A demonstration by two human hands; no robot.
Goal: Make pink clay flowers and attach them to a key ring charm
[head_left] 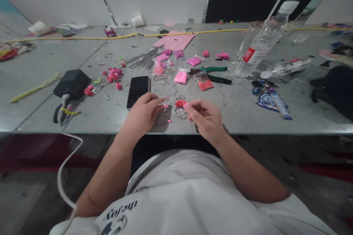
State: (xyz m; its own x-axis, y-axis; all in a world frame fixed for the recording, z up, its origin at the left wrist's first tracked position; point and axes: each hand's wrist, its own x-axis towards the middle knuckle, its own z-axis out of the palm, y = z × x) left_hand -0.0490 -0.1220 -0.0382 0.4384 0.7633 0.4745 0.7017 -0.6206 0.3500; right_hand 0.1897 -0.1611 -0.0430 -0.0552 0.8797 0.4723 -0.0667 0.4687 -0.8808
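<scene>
My right hand [206,118] is closed in a pinch on the pink end of a small red-and-pink clay-like piece [181,103]. Thin wire loops [181,113] show above and below that piece, close to the table. To its left, my left hand [146,112] is closed too, with a small pink bit [166,105] at its fingertips. Something thin and pale sticks up beside those fingertips, too small to name. A loose pink crumb [169,121] lies on the table between my hands. A black phone [138,90] lies just beyond my left hand.
Small bags of pink [181,77] and red clay [205,85] lie ahead, beside green-handled pliers [217,69]. Red lumps [113,75] and a black adapter [72,83] with a white cable are left. A tall plastic bottle [264,42] leans at right, near a keychain [271,102].
</scene>
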